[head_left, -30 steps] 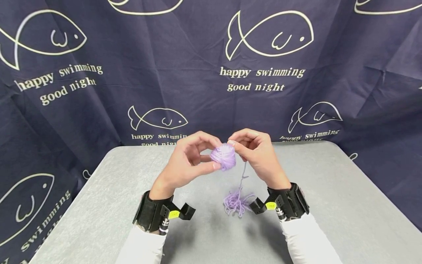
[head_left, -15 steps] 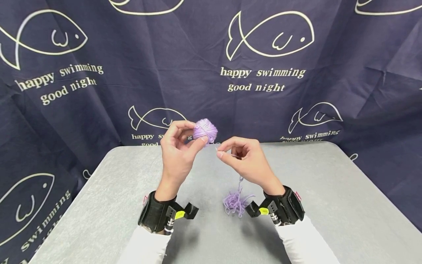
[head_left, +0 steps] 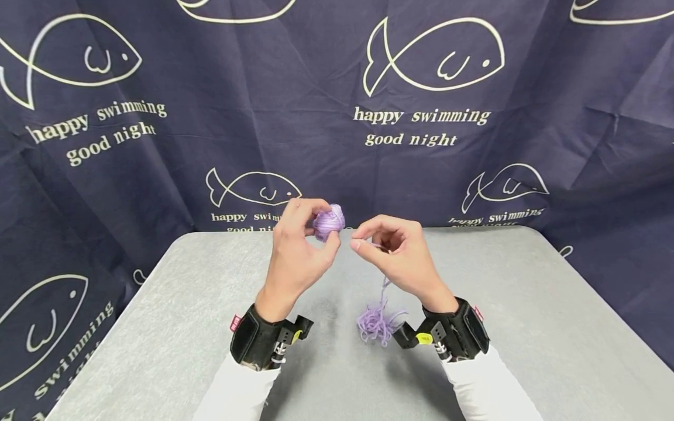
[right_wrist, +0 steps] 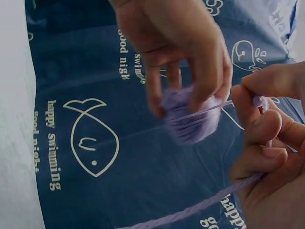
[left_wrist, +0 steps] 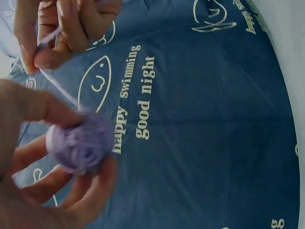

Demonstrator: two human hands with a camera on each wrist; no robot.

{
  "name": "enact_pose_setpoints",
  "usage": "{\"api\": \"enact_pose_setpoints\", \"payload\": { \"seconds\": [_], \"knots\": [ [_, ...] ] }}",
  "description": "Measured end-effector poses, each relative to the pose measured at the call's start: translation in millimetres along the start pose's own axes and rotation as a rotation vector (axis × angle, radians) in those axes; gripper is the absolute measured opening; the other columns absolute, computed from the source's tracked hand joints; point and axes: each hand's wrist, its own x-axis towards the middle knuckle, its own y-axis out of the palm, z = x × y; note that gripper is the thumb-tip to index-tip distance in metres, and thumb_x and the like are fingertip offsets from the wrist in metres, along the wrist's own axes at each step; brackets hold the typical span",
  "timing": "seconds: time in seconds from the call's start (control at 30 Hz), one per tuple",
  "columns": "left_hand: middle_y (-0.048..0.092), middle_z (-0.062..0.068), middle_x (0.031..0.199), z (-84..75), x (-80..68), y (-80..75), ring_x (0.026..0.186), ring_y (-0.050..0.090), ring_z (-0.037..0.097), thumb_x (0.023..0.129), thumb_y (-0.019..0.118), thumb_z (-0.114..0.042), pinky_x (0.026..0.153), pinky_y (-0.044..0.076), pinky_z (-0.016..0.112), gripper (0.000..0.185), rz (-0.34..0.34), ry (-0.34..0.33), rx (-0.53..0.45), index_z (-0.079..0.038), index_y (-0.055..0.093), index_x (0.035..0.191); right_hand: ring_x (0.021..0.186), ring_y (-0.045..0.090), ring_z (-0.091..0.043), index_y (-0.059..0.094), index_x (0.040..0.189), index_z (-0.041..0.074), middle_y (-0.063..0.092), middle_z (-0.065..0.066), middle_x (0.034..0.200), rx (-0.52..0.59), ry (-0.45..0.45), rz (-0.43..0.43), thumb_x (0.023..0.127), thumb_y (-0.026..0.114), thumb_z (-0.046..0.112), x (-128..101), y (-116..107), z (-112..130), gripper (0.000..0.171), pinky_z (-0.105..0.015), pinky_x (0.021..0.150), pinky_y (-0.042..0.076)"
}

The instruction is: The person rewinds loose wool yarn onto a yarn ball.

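We see the left hand [head_left: 297,251] curl its fingers around a small round ball of lilac yarn [head_left: 329,221], held above the grey table [head_left: 158,327]. Just beside the ball, the right hand [head_left: 400,257] pinches its lilac strand [right_wrist: 209,110]. Below the ball, loose lilac yarn [head_left: 375,321] lies heaped on the table.

We are seeing left hand [right_wrist: 176,47] gripping purple yarn ball [right_wrist: 190,119] from above, fingers [right_wrist: 155,95] curling round it. Right hand [right_wrist: 271,148] pinching taut yarn strand [right_wrist: 205,112] running to ball; strand trailing down-left. Navy fish-print cloth [right_wrist: 95,143] hanging behind.
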Motion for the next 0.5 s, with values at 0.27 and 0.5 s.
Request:
{"api": "enact_pose_setpoints", "payload": {
  "seconds": [0.27,0.5],
  "knots": [
    [0.059,-0.001,0.094,1.6,-0.6,-8.4,0.087,0.059,0.012,0.069,0.073,0.002,0.068,0.059,0.025,0.029,0.411,-0.025,-0.074,-0.011,0.067,0.094,0.051,0.041,-0.011,0.071,0.091,-0.002,0.068,-0.003,0.074,0.275,0.066,-0.155,0.086,0.07,-0.009,4,-9,0,0.008,-0.023,0.044,0.03],
    [0.062,0.004,0.103,-5.1,0.9,-15.4,0.095,0.063,0.021,0.076,0.074,0.008,0.075,0.062,0.039,0.03,0.675,-0.098,-0.52,-0.007,0.065,0.101,0.051,0.042,-0.01,0.072,0.089,0.005,0.07,-0.006,0.076,0.409,0.102,-0.252,0.088,0.063,-0.015,8,-12,-6,0.023,-0.021,0.045,0.027]
  ]
}}
